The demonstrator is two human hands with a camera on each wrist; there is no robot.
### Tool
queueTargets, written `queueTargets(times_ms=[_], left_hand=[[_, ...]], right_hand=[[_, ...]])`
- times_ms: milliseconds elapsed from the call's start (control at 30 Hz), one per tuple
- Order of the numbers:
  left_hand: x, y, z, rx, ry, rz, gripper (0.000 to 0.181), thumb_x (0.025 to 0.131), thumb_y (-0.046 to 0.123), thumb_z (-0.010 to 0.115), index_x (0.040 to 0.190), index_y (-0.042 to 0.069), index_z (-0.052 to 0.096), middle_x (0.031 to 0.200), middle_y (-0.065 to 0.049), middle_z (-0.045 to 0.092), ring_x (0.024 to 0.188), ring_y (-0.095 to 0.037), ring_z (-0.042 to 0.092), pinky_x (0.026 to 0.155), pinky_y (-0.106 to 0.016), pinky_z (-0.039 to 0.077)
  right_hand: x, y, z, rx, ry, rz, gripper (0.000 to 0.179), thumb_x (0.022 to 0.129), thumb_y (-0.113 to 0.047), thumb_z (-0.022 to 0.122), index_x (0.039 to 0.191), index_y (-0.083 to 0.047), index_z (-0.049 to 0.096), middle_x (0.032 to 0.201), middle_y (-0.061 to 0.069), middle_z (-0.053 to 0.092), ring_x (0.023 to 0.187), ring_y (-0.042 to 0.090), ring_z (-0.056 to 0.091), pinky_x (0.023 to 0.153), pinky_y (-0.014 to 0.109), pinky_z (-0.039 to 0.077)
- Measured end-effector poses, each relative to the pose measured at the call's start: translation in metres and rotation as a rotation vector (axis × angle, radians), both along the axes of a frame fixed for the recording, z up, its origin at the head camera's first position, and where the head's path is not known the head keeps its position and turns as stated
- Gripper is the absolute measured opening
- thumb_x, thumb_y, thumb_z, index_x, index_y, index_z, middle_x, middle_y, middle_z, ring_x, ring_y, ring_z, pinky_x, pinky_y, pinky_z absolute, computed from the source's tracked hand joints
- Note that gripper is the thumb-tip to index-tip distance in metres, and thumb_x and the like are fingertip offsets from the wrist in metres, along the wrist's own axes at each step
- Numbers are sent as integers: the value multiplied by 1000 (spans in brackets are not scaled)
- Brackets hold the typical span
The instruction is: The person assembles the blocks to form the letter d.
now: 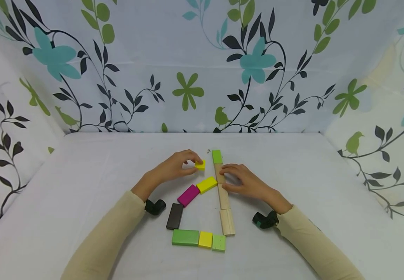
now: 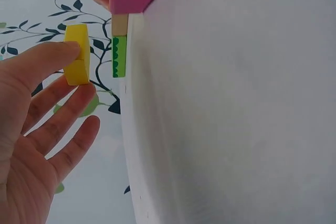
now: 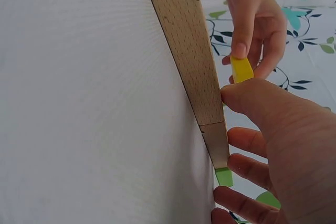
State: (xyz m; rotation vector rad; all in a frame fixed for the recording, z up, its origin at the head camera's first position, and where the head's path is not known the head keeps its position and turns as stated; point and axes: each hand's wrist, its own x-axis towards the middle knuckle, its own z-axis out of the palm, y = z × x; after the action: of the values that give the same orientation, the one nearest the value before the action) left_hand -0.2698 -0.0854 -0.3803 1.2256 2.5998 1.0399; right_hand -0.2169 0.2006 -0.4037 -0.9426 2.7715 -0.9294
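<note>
My left hand [image 1: 175,167] pinches a small yellow block [image 1: 200,165] between thumb and fingers. The left wrist view shows that yellow block [image 2: 77,56] held at the fingertips, with the other fingers spread. My right hand [image 1: 245,181] rests its fingertips and thumb along the right side of a line of plain wooden blocks [image 1: 224,196]. A light green block [image 1: 216,156] tops this line at its far end. Left of the line, a yellow block [image 1: 207,185] slants against it, followed by a magenta block [image 1: 188,195] and a dark brown block [image 1: 175,216].
Across the near side lie a green block [image 1: 185,237], a yellow block [image 1: 205,240] and a light green block [image 1: 218,243] in a row. White cloth [image 1: 275,252] covers the table. A leaf-patterned cloth [image 1: 135,77] hangs behind.
</note>
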Motion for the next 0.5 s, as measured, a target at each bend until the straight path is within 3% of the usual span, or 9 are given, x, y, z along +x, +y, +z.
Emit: queueTargets(times_ms=[200, 500], left_hand=[[13, 0, 2, 0, 46, -39, 26, 89, 5, 70, 114, 5, 67, 117, -6, 64, 107, -22, 58, 96, -40, 50], [29, 2, 6, -6, 55, -87, 25, 91, 9, 68, 115, 8, 65, 119, -4, 62, 109, -20, 58, 98, -38, 49]], right_hand=[[0, 1, 0, -16, 9, 12, 45, 90, -26, 69, 130, -7, 58, 142, 13, 50, 130, 34, 41, 107, 54, 36], [-1, 1, -1, -21, 18, 14, 45, 91, -27, 69, 131, -8, 58, 143, 13, 49, 129, 35, 42, 106, 54, 36]])
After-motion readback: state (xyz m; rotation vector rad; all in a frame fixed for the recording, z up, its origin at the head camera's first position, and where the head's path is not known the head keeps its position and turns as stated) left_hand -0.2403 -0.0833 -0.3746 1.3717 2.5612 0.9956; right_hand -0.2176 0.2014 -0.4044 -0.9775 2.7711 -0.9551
